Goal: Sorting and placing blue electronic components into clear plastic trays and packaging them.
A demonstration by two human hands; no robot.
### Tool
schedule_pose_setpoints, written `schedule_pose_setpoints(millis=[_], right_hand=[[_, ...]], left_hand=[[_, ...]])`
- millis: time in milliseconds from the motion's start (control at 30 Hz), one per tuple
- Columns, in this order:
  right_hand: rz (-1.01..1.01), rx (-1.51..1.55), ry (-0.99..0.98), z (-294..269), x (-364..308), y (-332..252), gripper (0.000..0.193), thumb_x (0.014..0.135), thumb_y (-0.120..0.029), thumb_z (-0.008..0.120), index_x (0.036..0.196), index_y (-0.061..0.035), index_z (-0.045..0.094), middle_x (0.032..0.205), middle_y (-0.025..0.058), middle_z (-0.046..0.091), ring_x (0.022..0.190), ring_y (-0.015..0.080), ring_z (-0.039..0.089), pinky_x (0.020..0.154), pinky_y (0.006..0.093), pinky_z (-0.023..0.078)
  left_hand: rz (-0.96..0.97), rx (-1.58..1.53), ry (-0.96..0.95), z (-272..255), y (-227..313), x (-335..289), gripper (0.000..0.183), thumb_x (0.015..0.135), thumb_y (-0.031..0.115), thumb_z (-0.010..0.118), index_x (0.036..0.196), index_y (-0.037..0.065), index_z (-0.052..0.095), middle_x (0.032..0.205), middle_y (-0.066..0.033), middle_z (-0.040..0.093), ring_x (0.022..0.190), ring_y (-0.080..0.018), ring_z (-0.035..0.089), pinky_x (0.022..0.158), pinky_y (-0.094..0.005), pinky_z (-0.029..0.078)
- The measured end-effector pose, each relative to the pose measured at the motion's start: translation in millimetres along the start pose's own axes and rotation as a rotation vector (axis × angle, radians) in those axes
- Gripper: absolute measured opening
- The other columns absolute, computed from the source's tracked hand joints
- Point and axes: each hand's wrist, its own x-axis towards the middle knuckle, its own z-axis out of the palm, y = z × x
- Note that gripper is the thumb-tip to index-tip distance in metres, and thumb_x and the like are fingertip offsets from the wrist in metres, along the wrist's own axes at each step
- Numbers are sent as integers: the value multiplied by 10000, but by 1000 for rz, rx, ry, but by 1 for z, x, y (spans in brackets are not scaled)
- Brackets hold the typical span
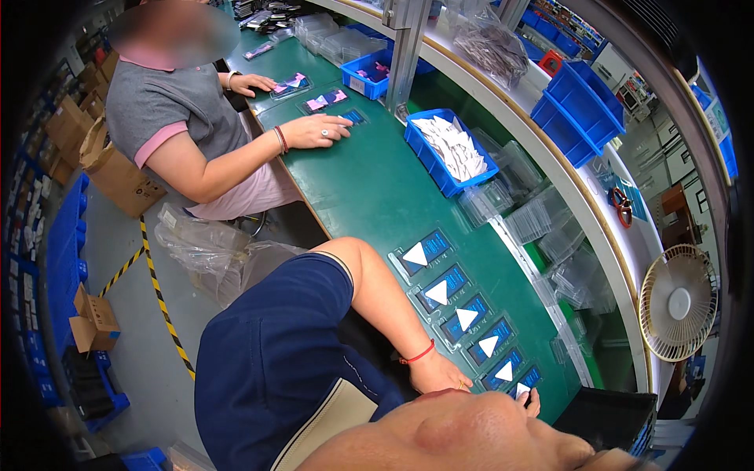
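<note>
A slanting row of several clear plastic trays runs along the green table, each with a dark blue printed card [433, 239] and a white triangular piece [466, 318] on top. My left hand [440, 374], with a red cord at the wrist, is by the table's near edge beside the row's near end; its fingertips are hidden. Only the fingertips of my right hand [531, 403] show, pinching the white triangular piece [523, 389] on the nearest card. The rest of that hand is hidden.
A blue bin [448, 188] of white pieces stands mid-table. At left, a co-worker's hands [318, 132] are by other cards; a smaller blue bin [369, 74] is beyond them. Clear trays [528, 220] lie under the curved shelf [585, 208]. A fan [678, 302] and black box [609, 420] are at right.
</note>
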Motion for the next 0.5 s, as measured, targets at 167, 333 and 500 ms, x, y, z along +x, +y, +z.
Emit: schedule_pose_setpoints(millis=[167, 333, 500], right_hand=[[-16, -10, 0, 0, 0, -2, 307, 908, -167, 535, 1090, 77, 576, 1097, 213, 588, 1038, 350, 532, 902, 420, 411], [-26, -7, 4, 0, 0, -2, 309, 909, -169, 534, 1094, 74, 575, 1097, 213, 587, 1037, 349, 532, 901, 419, 411], [-4, 6, -2, 0, 0, -1, 312, 911, -179, 537, 1097, 68, 577, 1104, 213, 584, 1038, 347, 533, 900, 416, 414]], left_hand=[[0, -5, 31, -1, 1, 0, 291, 734, 293, 650, 825, 19, 686, 1340, -252, 393, 1269, -380, 360, 1069, -493, 262], [0, 19, -5, -1, 0, -1, 296, 741, 300, 645, 830, 20, 685, 1346, -249, 387, 1272, -377, 355, 1072, -491, 258], [-3, 23, -26, -2, 0, 0, 298, 744, 297, 641, 835, 17, 685, 1346, -249, 386, 1272, -375, 355, 1072, -489, 261]])
